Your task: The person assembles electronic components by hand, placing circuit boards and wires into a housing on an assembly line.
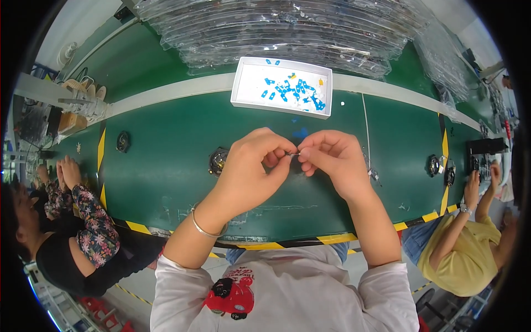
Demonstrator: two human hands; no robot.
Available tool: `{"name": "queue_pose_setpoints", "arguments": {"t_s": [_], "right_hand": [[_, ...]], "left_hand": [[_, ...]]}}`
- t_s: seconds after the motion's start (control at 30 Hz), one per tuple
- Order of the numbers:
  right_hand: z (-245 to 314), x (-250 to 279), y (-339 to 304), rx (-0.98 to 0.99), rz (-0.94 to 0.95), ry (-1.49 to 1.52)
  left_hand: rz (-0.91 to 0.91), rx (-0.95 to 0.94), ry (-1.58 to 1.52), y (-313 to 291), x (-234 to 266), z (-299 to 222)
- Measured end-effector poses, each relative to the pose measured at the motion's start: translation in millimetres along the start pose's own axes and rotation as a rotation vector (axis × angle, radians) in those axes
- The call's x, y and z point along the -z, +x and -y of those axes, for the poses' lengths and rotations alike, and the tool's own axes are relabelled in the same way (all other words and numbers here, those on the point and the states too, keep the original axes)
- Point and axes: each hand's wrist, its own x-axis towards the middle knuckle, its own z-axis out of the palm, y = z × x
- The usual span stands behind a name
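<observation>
Both my hands meet above the middle of the green bench, fingertips almost touching. Thumb and forefinger of my left hand [254,163] pinch one end of a tiny thin part [295,154], greyish and too small to name. The fingers of my right hand [336,160] pinch its other end. Just left of my left hand, partly hidden by it, lies a round black assembly [218,160] with a gold-coloured middle. Beyond my hands stands a shallow white box [249,99] holding many small blue pieces [298,88] and a few yellow ones.
Another round black assembly [123,141] lies at the left, with more [433,165] by the right-hand striped tape [444,166]. Stacked clear plastic trays [287,33] fill the far side. Small loose bits [374,174] lie right of my hand. Co-workers sit at both sides.
</observation>
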Motion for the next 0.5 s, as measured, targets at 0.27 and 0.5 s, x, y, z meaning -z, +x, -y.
{"name": "queue_pose_setpoints", "arguments": {"t_s": [0.27, 0.5], "right_hand": [[-2.1, -10.6, -4.7, 0.238, -0.058, -0.104], [-6.6, -17.8, -8.6, 0.401, -0.066, -0.139]], "left_hand": [[0.173, 0.260, -0.540, -0.9, -1.9, 3.1], [0.031, 0.151, -0.603, -7.0, -16.3, 4.5]]}}
